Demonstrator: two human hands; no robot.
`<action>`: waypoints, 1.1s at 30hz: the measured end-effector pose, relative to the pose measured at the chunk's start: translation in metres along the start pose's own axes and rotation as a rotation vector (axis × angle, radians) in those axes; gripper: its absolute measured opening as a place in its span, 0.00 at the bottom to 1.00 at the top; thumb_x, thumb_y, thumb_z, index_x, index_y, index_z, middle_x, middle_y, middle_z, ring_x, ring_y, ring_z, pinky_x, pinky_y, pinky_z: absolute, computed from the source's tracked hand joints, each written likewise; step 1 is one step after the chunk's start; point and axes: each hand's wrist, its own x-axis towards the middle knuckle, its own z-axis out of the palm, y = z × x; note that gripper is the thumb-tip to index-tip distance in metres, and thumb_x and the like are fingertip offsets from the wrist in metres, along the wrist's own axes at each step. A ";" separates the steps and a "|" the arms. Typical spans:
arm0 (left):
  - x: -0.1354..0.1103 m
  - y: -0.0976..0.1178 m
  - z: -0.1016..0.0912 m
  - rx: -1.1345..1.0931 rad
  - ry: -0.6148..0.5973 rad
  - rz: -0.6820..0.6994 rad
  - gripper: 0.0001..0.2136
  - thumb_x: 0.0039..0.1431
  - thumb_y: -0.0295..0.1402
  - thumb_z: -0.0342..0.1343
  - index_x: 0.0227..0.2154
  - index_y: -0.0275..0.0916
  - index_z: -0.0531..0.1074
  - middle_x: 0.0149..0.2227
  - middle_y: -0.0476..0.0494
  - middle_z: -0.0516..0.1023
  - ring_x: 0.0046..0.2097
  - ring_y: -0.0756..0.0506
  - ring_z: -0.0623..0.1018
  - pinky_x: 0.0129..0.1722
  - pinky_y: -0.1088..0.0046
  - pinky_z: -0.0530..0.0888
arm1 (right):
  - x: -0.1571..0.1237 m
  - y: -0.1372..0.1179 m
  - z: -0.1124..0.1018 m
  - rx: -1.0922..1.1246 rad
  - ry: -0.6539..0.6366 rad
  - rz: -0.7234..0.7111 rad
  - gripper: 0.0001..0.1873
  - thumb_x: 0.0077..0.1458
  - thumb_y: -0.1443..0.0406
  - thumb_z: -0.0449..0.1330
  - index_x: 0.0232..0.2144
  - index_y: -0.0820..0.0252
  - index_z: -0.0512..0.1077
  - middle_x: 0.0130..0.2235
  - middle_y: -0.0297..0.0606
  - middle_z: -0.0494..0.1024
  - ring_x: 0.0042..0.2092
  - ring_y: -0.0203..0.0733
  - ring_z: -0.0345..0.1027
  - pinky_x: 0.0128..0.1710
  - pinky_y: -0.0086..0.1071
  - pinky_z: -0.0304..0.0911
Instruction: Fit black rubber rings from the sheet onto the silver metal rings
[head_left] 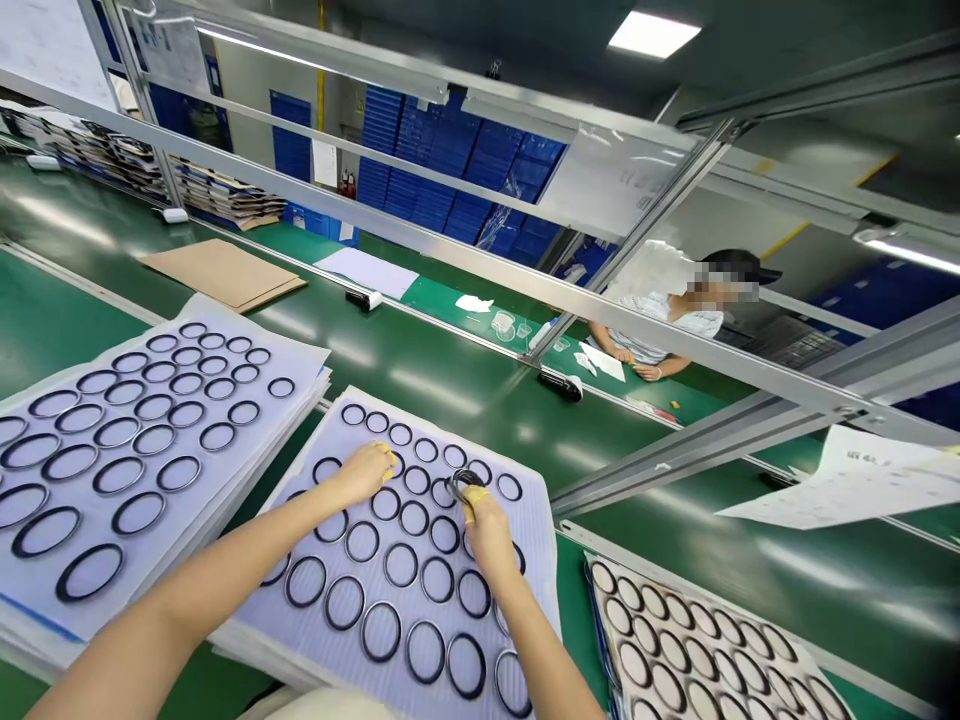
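Both hands reach over a translucent lilac-white sheet (529,565) that carries rows of black rubber rings. My right hand (487,532), with yellow tape or finger cots on its fingertips, is shut on a black rubber ring (465,484) and holds it just above the sheet. My left hand (364,472) lies a little to the left, its yellow-tipped fingers at a ring in the upper rows. Whether those fingers grip that ring is hidden. Both forearms cover some of the lower rings.
A second stack of ringed sheets (90,620) lies to the left on the green conveyor belt (450,390). A sheet of pale rings (675,640) lies at lower right. Aluminium rails (465,255) cross overhead. A co-worker (660,320) works across the belt, with blue crates (450,170) behind.
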 end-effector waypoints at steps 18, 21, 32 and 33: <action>-0.056 0.050 -0.040 -0.818 0.136 -0.010 0.14 0.66 0.41 0.41 0.31 0.38 0.64 0.31 0.44 0.74 0.34 0.47 0.75 0.37 0.68 0.73 | -0.063 -0.071 0.009 0.614 0.037 0.236 0.21 0.51 0.46 0.61 0.28 0.57 0.66 0.21 0.27 0.65 0.20 0.31 0.52 0.17 0.25 0.48; -0.086 0.073 -0.054 -1.141 0.037 0.019 0.17 0.62 0.47 0.51 0.29 0.37 0.64 0.28 0.46 0.73 0.29 0.49 0.73 0.31 0.72 0.71 | -0.085 -0.099 0.013 0.797 -0.007 0.317 0.22 0.45 0.47 0.66 0.27 0.57 0.68 0.21 0.28 0.68 0.18 0.28 0.47 0.16 0.24 0.46; -0.116 0.095 -0.063 -1.614 -0.200 0.084 0.12 0.61 0.39 0.58 0.29 0.33 0.71 0.25 0.46 0.75 0.27 0.52 0.73 0.30 0.77 0.68 | -0.109 -0.111 0.011 1.238 -0.064 0.382 0.10 0.45 0.60 0.72 0.26 0.59 0.76 0.18 0.29 0.71 0.18 0.26 0.53 0.16 0.20 0.51; -0.117 0.096 -0.063 -1.627 -0.214 0.097 0.13 0.60 0.39 0.58 0.29 0.33 0.71 0.25 0.46 0.74 0.27 0.52 0.73 0.29 0.78 0.68 | -0.110 -0.111 0.010 1.261 -0.071 0.385 0.09 0.45 0.61 0.72 0.26 0.59 0.77 0.19 0.29 0.71 0.18 0.26 0.53 0.16 0.20 0.52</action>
